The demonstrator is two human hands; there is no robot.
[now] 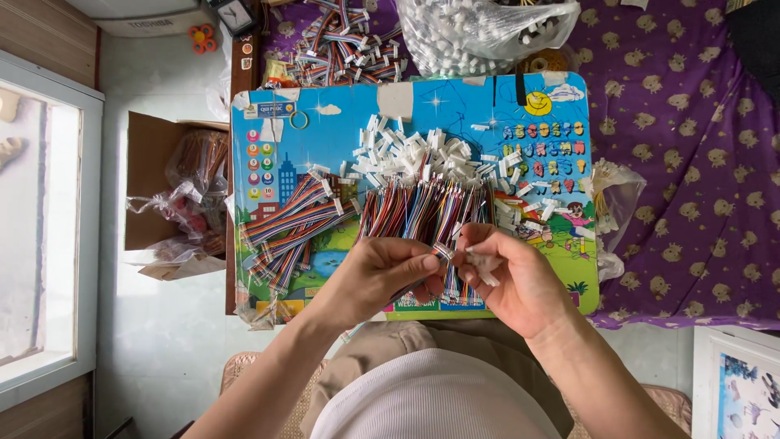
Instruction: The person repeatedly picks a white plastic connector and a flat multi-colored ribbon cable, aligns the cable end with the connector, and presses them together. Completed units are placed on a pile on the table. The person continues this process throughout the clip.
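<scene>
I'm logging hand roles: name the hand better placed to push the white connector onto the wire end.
Probably right: the right hand pinches a white connector beside the wire end, which the left hand grips.

Home piecework spot: child's picture board [325,122] as worktop, purple patterned bedsheet [691,162], tiled floor [154,325], cardboard box [146,162] of bagged wires.

Between the two hands there is almost no gap. Ahead of them the row of multicoloured ribbon wires [422,213] and the heap of small white plastic connectors [414,154] block the middle of the colourful cartoon-printed bench [561,268]. A loose fan of finished ribbon cables [288,223] blocks its left part. Bare patches show along the bench's upper left and lower right. The clear plastic bag of white connectors [479,28] closes the far edge.
</scene>
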